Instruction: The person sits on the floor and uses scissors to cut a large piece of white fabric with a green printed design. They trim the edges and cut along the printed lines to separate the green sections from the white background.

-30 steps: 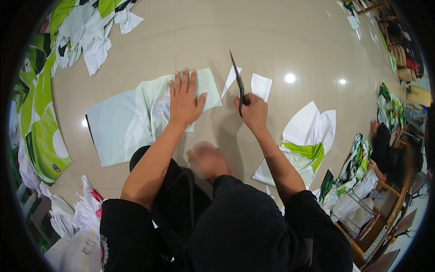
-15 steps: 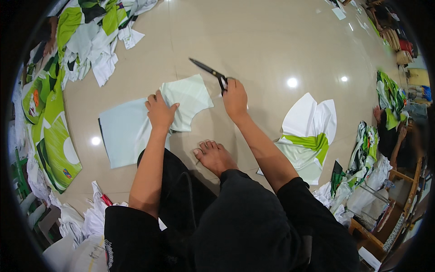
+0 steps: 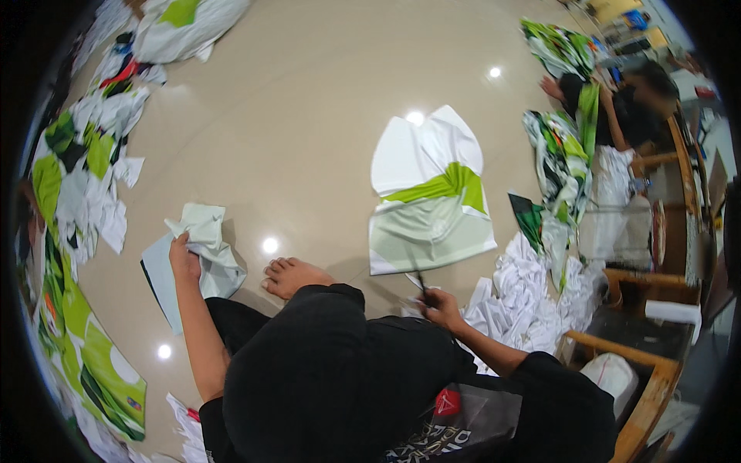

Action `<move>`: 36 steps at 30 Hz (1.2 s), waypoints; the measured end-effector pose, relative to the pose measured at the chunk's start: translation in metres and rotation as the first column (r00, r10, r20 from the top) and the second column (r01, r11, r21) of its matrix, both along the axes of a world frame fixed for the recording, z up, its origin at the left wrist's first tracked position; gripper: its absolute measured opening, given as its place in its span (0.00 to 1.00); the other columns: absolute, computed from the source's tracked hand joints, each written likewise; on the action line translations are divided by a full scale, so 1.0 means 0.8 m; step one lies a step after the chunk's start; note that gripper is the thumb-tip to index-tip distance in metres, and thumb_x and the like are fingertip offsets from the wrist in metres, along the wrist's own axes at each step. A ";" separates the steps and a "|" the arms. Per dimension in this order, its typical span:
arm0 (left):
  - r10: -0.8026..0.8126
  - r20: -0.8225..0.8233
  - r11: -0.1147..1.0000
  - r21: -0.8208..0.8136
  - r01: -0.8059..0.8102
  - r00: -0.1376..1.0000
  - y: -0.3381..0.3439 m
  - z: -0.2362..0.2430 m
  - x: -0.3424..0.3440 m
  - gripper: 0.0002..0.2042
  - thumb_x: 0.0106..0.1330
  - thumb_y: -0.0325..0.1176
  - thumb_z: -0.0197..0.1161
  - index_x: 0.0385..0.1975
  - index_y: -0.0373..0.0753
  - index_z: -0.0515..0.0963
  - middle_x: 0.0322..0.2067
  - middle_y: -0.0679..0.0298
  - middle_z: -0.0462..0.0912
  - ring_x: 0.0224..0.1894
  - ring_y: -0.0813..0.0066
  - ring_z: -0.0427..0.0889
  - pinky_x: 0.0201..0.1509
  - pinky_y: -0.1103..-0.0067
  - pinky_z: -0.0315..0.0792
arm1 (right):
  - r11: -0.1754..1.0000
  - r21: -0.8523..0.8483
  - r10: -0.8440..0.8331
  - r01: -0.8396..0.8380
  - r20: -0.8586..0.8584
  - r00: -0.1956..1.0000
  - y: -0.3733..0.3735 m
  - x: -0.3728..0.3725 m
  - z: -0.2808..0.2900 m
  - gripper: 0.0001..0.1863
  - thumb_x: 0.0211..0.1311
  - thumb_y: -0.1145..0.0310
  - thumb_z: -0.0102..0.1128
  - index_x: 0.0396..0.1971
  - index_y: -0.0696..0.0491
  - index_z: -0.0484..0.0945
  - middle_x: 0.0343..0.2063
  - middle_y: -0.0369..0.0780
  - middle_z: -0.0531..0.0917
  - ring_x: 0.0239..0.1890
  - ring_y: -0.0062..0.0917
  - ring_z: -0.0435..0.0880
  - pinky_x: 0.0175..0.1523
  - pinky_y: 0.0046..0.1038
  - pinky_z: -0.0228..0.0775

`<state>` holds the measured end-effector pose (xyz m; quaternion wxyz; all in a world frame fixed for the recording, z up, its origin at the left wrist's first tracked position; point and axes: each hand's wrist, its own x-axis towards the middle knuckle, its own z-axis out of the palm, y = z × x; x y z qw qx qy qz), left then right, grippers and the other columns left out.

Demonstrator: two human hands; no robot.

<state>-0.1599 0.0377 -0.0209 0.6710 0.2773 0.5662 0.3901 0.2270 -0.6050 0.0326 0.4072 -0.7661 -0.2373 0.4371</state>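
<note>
I sit on a beige tiled floor. My left hand (image 3: 184,258) grips a crumpled pale green and white sheet of printed paper (image 3: 202,251) at my left side. My right hand (image 3: 441,307) holds black scissors (image 3: 421,281) low on the right, their blades pointing toward a white and green printed fabric piece (image 3: 429,199) spread on the floor ahead. My bare foot (image 3: 293,275) pokes out between the two hands.
Heaps of white and green cut scraps (image 3: 81,177) line the left edge. A white crumpled pile (image 3: 525,297) lies right of my right hand. Another person (image 3: 625,108) sits at the far right among green fabric, beside wooden furniture (image 3: 648,285).
My left hand has crumpled the flat pale sheet and pulled it to my left. My right hand has swung the scissors from in front of me down to the right.
</note>
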 end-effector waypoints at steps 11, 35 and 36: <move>-0.642 0.075 0.748 -0.153 0.645 0.763 -0.110 0.049 0.148 0.20 0.77 0.27 0.55 0.65 0.28 0.75 0.61 0.50 0.85 0.65 0.55 0.85 0.76 0.59 0.73 | 0.713 -0.249 -0.292 0.656 0.745 0.600 -0.250 -0.080 0.051 0.17 0.64 0.70 0.76 0.49 0.60 0.84 0.37 0.48 0.88 0.40 0.42 0.89 0.49 0.41 0.79; -0.458 -0.681 0.125 0.587 0.800 0.572 -0.153 0.285 0.626 0.29 0.76 0.41 0.70 0.72 0.35 0.75 0.68 0.42 0.82 0.68 0.47 0.84 0.72 0.60 0.77 | 0.788 0.071 -0.527 0.611 0.591 0.611 -0.171 -0.077 0.019 0.19 0.60 0.63 0.81 0.44 0.60 0.86 0.35 0.48 0.90 0.39 0.41 0.92 0.48 0.38 0.82; -0.570 -0.705 0.093 0.454 0.886 0.421 -0.182 0.247 0.616 0.27 0.76 0.42 0.71 0.70 0.35 0.78 0.64 0.43 0.85 0.65 0.47 0.85 0.70 0.60 0.78 | 0.785 0.074 -0.538 0.614 0.573 0.618 -0.183 -0.080 0.011 0.19 0.60 0.62 0.81 0.44 0.59 0.87 0.35 0.48 0.91 0.38 0.40 0.92 0.47 0.38 0.82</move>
